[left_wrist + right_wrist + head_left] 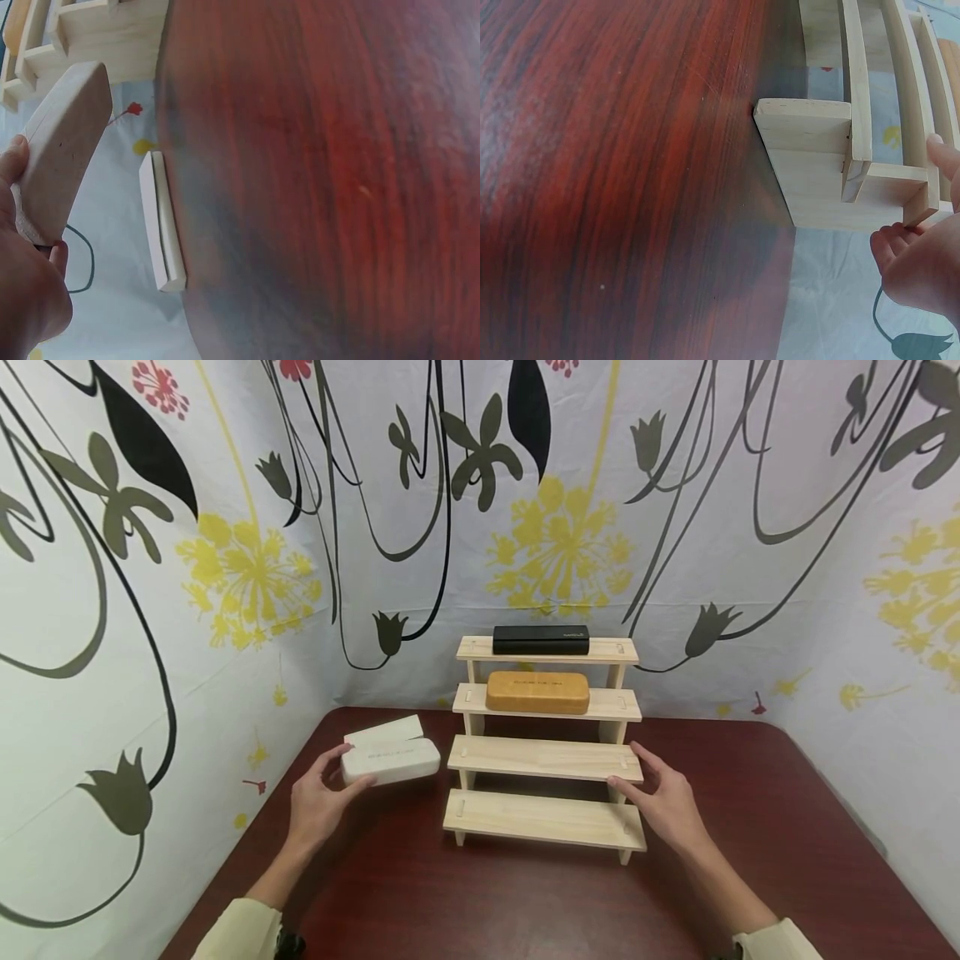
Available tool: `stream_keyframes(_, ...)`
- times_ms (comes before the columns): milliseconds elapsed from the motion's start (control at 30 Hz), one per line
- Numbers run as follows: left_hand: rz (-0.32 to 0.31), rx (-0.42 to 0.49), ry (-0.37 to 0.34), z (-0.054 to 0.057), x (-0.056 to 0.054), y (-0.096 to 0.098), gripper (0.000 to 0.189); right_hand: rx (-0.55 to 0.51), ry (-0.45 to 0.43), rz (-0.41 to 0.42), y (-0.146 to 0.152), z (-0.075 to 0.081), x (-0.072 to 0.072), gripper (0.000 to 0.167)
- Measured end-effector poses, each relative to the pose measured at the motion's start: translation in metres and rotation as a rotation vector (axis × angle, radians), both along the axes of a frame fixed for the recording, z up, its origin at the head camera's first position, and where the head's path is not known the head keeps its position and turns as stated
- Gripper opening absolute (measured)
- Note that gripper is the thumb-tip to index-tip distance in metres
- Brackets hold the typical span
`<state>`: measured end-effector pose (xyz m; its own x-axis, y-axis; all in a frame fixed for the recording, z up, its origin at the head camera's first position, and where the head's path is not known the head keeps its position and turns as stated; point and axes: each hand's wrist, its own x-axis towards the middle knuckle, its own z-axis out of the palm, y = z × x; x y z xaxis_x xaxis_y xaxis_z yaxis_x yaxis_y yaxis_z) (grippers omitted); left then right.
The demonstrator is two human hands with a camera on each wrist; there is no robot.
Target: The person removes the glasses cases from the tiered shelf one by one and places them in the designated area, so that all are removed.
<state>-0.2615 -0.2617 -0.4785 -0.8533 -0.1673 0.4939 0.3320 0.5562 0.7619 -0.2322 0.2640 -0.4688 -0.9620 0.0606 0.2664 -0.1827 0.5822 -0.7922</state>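
Note:
My left hand (318, 797) holds a white glasses case (392, 762) by its left end, thumb in front and fingers behind. In the left wrist view the case (67, 142) is lifted off the table. At the right end of the second tier from the bottom, my right hand (663, 797) grips the wooden stepped display stand (543, 814). Its thumb lies at the shelf's front and its fingers at the end, as the right wrist view shows. A tan glasses case (537, 692) lies on the third tier, and a black case (540, 641) on the top one.
A flat white box (384, 731) lies behind the held case, near the left back edge of the dark red table (525, 902). Flower-printed cloth (555, 485) hangs behind the table and along both sides. The stand's two lower tiers are bare.

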Motion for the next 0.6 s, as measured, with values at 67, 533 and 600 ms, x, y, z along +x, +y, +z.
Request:
stream_keyframes(67,0.017,-0.021,-0.011,-0.004,-0.002,-0.001,0.072,-0.002,0.003,-0.001,0.000,0.000,0.000,0.088)
stream_keyframes(533,0.071,-0.104,-0.077,-0.019,-0.010,0.001,0.073,0.006,0.014,-0.005,0.000,-0.001,0.000,0.086)
stream_keyframes(600,0.067,-0.103,-0.086,-0.021,-0.011,0.000,0.073,0.006,0.014,-0.005,0.000,-0.001,0.000,0.086)
